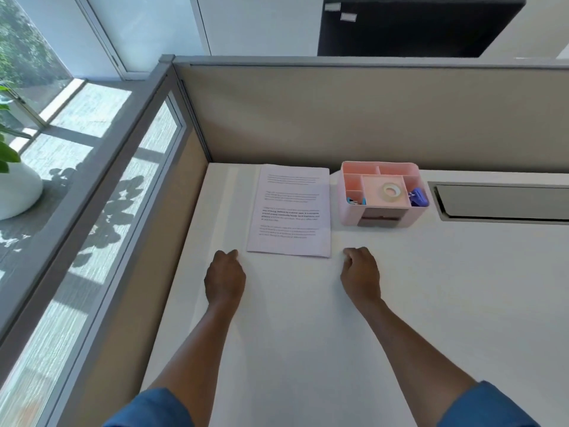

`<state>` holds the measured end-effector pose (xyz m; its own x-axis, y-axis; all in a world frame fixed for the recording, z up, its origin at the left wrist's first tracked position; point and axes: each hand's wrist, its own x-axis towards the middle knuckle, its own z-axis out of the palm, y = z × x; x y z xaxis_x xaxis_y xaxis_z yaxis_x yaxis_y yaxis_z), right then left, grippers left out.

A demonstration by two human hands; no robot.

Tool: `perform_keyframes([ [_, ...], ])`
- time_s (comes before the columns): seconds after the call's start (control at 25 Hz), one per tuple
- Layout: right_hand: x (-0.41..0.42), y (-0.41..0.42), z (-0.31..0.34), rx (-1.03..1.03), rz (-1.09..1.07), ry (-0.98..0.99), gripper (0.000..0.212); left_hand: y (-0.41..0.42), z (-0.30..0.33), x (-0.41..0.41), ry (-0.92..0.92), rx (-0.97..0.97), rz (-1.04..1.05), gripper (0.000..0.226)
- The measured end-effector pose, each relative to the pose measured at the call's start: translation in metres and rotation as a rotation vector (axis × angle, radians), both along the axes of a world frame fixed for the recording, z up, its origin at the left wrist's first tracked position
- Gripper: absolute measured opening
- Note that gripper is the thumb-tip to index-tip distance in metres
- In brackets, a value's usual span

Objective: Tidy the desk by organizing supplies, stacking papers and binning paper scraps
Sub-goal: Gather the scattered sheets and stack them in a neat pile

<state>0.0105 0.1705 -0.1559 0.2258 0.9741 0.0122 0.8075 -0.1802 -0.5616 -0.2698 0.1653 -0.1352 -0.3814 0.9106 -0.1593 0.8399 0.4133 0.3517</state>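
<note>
A neat stack of printed papers (291, 211) lies flat on the white desk (308, 318), near the back left. To its right stands a pink desk organizer (345, 208) holding a roll of clear tape (391, 190), a purple item (419, 197) and a blue item (355, 200). My left hand (225, 278) rests on the desk just below the stack's near left corner, fingers curled under and empty. My right hand (361, 274) rests below the near right corner, likewise loosely curled and holding nothing.
Beige partition walls (338, 118) close the desk at the back and left. A grey cable tray lid (505, 202) is set into the desk at the right. A dark monitor (415, 26) stands beyond the partition. A white plant pot (17, 192) sits outside on the left.
</note>
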Motion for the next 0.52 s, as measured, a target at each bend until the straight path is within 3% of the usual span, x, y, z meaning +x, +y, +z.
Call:
perform_keyframes([
  [0.52,0.109,-0.182,0.005,-0.062,0.410,-0.194,0.031,-0.164,0.000,0.133,0.080,-0.068,-0.175,0.021],
])
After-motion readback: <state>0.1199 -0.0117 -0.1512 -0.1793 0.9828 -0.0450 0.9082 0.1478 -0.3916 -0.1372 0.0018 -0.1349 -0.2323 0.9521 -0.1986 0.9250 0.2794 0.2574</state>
